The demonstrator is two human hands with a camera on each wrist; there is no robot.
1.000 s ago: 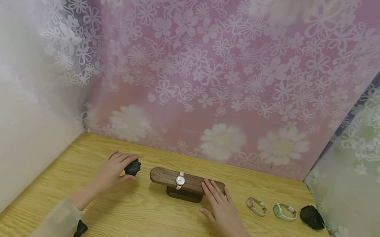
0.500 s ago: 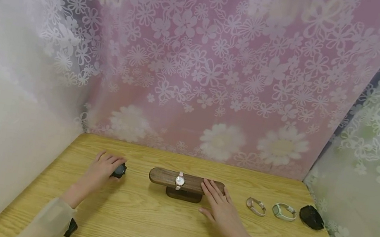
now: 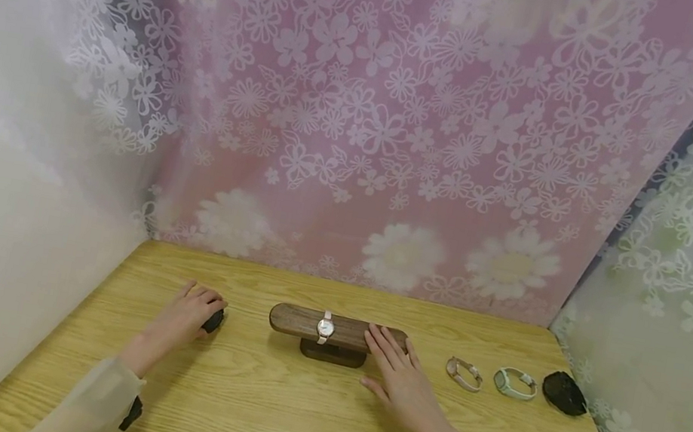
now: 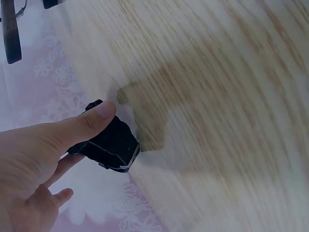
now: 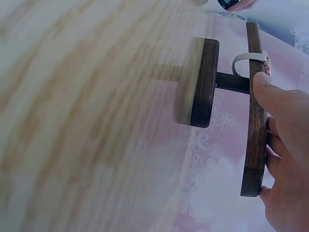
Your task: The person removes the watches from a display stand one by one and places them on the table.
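Note:
My left hand (image 3: 180, 322) pinches a black watch (image 4: 113, 145) between thumb and fingers, close over the table at the left. In the head view the fingers cover much of this watch (image 3: 214, 321). My right hand (image 3: 410, 391) rests its fingers on the right part of a dark wooden watch stand (image 3: 294, 320), a rounded bar on a short post and base (image 5: 205, 82). The right wrist view has the thumb overlapping the bar's edge. Around the bar's middle sits a small watch (image 3: 325, 328) with a pale strap and white dial.
Right of the stand, a row lies on the wooden table (image 3: 287, 405): a watch with a pinkish strap (image 3: 464, 374), a pale green watch (image 3: 515, 383) and a black item (image 3: 564, 393) near the table's right edge. A pink flowered curtain (image 3: 367, 135) hangs behind.
My left hand has moved left, away from the stand, with the black watch, whose dial now shows less. My right hand has stayed on the stand.

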